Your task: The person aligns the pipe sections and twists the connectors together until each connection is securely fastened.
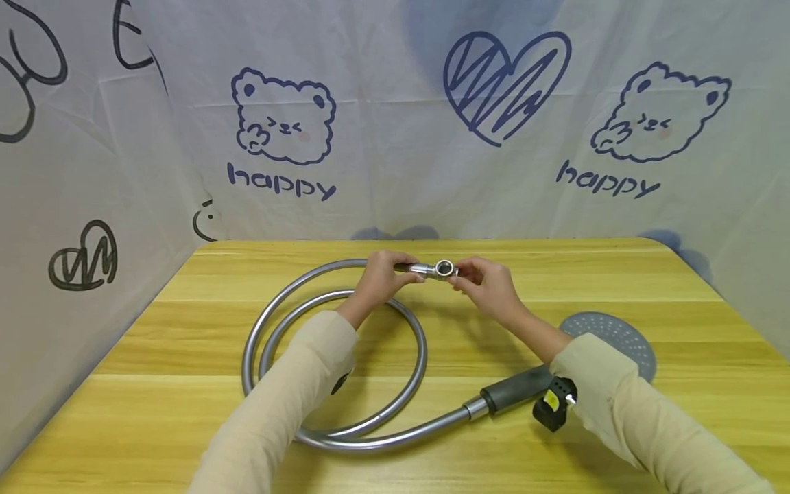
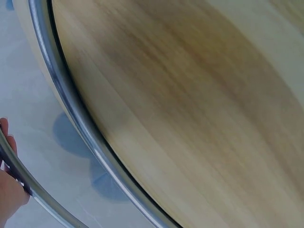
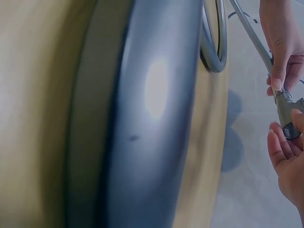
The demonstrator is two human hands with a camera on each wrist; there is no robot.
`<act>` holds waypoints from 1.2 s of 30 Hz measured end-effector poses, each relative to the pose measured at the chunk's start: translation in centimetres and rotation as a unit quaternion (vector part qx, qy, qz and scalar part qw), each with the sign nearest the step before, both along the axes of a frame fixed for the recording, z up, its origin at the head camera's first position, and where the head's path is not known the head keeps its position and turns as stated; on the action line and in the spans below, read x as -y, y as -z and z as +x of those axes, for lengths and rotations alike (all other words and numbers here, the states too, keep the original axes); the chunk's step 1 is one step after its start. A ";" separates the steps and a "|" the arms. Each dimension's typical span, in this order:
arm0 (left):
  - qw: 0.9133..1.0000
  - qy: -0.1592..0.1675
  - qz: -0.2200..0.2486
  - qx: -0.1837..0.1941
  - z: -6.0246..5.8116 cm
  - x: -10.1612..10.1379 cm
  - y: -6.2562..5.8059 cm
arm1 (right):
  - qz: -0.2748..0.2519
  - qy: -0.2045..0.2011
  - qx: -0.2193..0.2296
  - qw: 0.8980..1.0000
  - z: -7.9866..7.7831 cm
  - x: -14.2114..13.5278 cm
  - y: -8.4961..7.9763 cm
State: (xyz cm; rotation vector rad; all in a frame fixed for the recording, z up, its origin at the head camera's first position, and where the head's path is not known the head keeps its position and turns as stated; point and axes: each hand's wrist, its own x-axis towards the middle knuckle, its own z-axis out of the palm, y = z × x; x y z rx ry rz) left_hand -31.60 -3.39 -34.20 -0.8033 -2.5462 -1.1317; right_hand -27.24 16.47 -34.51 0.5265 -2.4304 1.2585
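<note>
Over the far part of the table, my left hand (image 1: 380, 278) grips the end of a grey shower hose (image 1: 248, 353), its thumb and fingers near the metal end nut. A short metal tee-shaped fitting (image 1: 444, 269) sits at that end, with a round opening facing me. My right hand (image 1: 490, 285) pinches the fitting's other end between thumb and fingertips. In the right wrist view the fitting (image 3: 285, 114) shows a dark threaded end by the right fingers. The left wrist view catches only part of the left hand (image 2: 9, 194) on the hose.
The hose lies in loops on the wooden table (image 1: 154, 405) and joins the dark handle (image 1: 518, 386) of a shower head. Its round, dotted grey face (image 1: 611, 339) lies partly under my right forearm. A white cloth (image 1: 395, 137) with drawings hangs behind the table.
</note>
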 end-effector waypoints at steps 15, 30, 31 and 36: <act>1.000 0.004 -0.001 0.008 -0.1 0.1 -0.1 | -0.019 -0.017 0.075 0.997 0.1 -0.1 -0.4; 1.000 0.001 -0.004 0.010 -0.1 0.0 -0.1 | 0.032 0.023 0.004 0.999 0.2 0.0 -0.3; 1.000 0.001 -0.003 0.008 -0.1 0.0 -0.1 | 0.032 0.024 0.004 0.999 0.2 0.0 -0.3; 1.000 0.003 -0.003 -0.001 -0.1 -0.1 -0.1 | 0.013 0.016 0.009 1.000 0.1 0.1 -0.3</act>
